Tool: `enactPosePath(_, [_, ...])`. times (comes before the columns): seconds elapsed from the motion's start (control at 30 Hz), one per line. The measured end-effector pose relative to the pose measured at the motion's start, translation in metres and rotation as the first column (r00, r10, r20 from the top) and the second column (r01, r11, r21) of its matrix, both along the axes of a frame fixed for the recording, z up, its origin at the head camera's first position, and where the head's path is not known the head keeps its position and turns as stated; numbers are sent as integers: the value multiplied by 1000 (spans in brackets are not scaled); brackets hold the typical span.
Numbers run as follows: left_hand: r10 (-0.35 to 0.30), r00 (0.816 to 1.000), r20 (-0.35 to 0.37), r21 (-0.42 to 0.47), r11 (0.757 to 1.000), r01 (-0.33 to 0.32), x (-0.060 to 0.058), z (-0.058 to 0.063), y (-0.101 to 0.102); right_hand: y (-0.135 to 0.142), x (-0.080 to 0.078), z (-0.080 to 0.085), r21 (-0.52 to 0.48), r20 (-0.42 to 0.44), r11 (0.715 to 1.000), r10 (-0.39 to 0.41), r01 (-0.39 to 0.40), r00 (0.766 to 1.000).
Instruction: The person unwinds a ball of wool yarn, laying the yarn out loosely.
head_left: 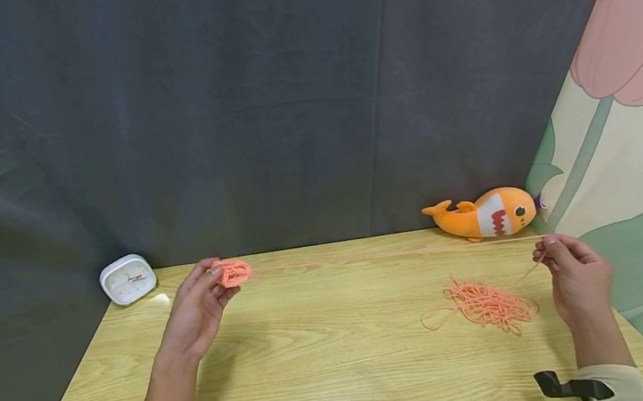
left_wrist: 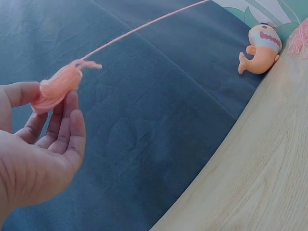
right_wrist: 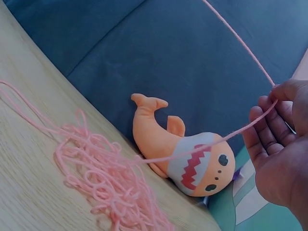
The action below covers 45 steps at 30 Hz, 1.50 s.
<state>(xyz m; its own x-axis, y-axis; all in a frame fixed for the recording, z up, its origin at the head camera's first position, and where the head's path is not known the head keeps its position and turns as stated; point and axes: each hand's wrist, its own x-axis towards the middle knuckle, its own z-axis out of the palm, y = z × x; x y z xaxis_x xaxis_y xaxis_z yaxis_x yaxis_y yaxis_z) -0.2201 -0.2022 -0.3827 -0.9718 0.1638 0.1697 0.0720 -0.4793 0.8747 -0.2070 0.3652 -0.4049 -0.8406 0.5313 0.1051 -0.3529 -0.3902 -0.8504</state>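
Your left grip pinches a coral-yarn bundle, right grip its taut strand; tugging could knot the loopy coral-yarn heap near it.

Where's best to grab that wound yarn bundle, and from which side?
I'd grip the yarn bundle at its left end, coming from the left, as the left hand does in the head view: it's rounded, and the stretched strand leaves its right end, best kept free.
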Motion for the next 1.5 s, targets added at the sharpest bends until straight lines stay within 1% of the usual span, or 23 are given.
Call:
enactPosePath(0.13, [63,998,13,-9,998,-63,-2,-1,1,4,0,-1,-12,-22,1000,-27,27,999])
enactPosePath(0.2, [85,996,14,-5,996,-85,-2,-1,1,7,0,-1,-19,-28,999,-40,39,999])
enactPosePath(0.3, [121,993,16,2,993,-121,-3,-1,0,12,1,-2,-55,-42,997,-54,52,998])
enactPosePath(0.43, [162,986,36,43,986,-164,-2,1,-2,18,2,-3,-112,-66,992,-61,53,996])
enactPosePath(0.57, [186,981,54,94,977,-191,-3,2,-4,21,3,-4,-131,-85,989,-79,68,993])
enactPosePath(0.67, [185,981,52,114,975,-190,-3,2,-6,24,3,-6,-111,-61,991,-84,77,995])
enactPosePath(0.73, [179,983,43,101,978,-183,-2,2,-6,26,4,-8,-72,-23,996,-54,52,998])
enactPosePath(0.8, [170,985,35,80,982,-172,-2,2,-6,27,4,-12,0,33,1000,3,-3,999])
enactPosePath(0.87, [156,987,29,64,985,-158,-2,1,-7,28,4,-17,109,109,991,70,-82,992])
enactPosePath(0.9, [152,988,26,55,987,-154,-2,1,-6,28,4,-20,178,149,976,99,-125,984])
enactPosePath(0.97, [151,988,27,55,987,-152,-2,1,-6,28,3,-26,300,223,932,141,-205,965])
enactPosePath(1.07, [148,989,22,50,988,-149,-1,1,-6,26,-1,-36,416,284,862,179,-289,942])
enactPosePath(1.17, [147,989,15,22,989,-148,-1,1,-5,24,-5,-44,509,356,789,172,-345,919])
enactPosePath(1.27, [141,990,8,-14,990,-141,-1,1,-3,20,-7,-46,584,414,718,138,-379,900])
enactPosePath(1.3, [147,989,11,-26,989,-146,-1,1,-3,18,-7,-45,601,425,702,125,-383,896])
enactPosePath(1.33, [148,989,10,-37,988,-148,-1,1,-2,15,-8,-43,614,422,692,117,-378,899])
enactPosePath(1.37, [148,989,10,-47,988,-147,-1,1,-2,12,-8,-41,625,418,686,109,-372,902])
enactPosePath(1.43, [150,989,9,-71,986,-149,-1,2,-1,5,-9,-34,636,397,685,105,-356,912])
enactPosePath(1.5, [158,987,10,-100,983,-156,-1,3,0,-6,-9,-27,661,364,666,118,-346,924])
